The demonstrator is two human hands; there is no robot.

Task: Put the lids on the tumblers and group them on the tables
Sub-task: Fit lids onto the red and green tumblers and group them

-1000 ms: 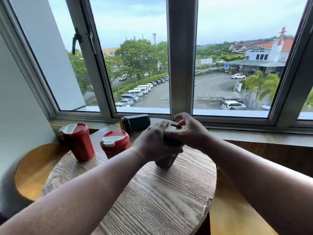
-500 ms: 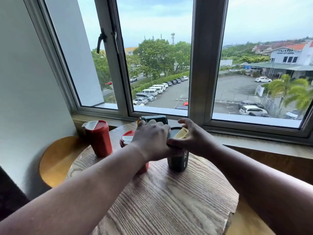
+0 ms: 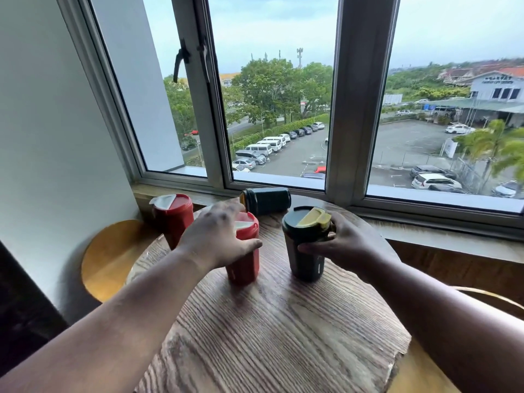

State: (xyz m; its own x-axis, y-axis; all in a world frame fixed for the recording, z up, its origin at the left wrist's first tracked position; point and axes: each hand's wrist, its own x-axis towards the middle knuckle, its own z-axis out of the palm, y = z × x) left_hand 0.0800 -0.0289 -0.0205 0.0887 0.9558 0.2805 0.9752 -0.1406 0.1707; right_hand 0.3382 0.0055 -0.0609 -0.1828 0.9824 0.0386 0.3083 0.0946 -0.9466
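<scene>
In the head view, the right hand (image 3: pixel 344 241) is gripping the upright dark green tumbler (image 3: pixel 304 252), fingers curling round its far side just under the rim and the thumb pressing on its near face. That tumbler is wearing a dark lid (image 3: pixel 307 219) with a yellow flap, and it is standing on the round wooden bench (image 3: pixel 283 330).

The left hand (image 3: pixel 217 236) is hovering with fingers spread and relaxed over the top of a red tumbler (image 3: pixel 245 262), blurred; whether it is touching the cup cannot be told. This red tumbler is standing just left of the green one, apart from it, and a white lid is showing under the hand.

Beyond the left hand's fingertips, a second dark green tumbler (image 3: pixel 265 200) is lying on its side near the window sill (image 3: pixel 442 231). To the left of the left hand, another red tumbler (image 3: pixel 173 217) with a white flap on its lid is standing upright at the bench's far edge. The two hands are apart, one tumbler each.
</scene>
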